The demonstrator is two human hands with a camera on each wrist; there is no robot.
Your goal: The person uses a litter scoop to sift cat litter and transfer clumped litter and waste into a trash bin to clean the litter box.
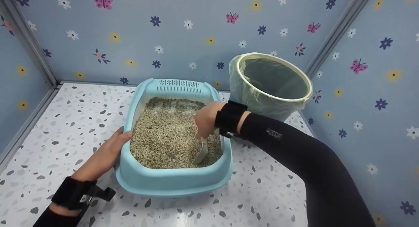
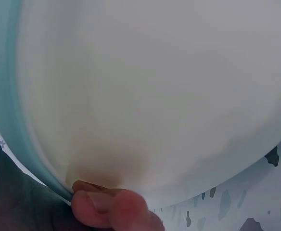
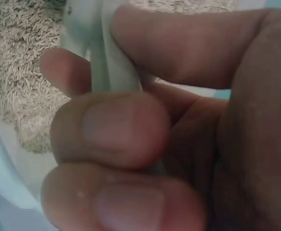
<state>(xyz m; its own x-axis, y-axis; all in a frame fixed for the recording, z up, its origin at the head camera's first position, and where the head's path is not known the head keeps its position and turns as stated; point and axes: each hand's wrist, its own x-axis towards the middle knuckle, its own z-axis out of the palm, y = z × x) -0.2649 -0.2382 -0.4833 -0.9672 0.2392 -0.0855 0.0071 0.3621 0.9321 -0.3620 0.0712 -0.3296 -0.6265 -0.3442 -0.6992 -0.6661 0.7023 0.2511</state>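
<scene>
A light-blue litter box [image 1: 173, 182] filled with beige, pellet-like litter [image 1: 163, 138] stands on the speckled surface. My left hand [image 1: 109, 151] holds its left side, thumb over the rim. In the left wrist view, fingertips [image 2: 131, 209] bend against the pale outside of the box. Over the right half of the box, my right hand [image 1: 208, 119] grips a pale litter scoop [image 1: 202, 151], whose lower end is down in the litter near the front right corner. Fingers wrap the scoop's handle [image 3: 102, 62] in the right wrist view, with the thumb along it.
A bin [image 1: 273, 76] lined with a translucent bag stands behind and right of the litter box, close to the right forearm. Blue flowered panels [image 1: 183, 40] enclose the back and both sides. The speckled white surface [image 1: 81, 122] lies around the box.
</scene>
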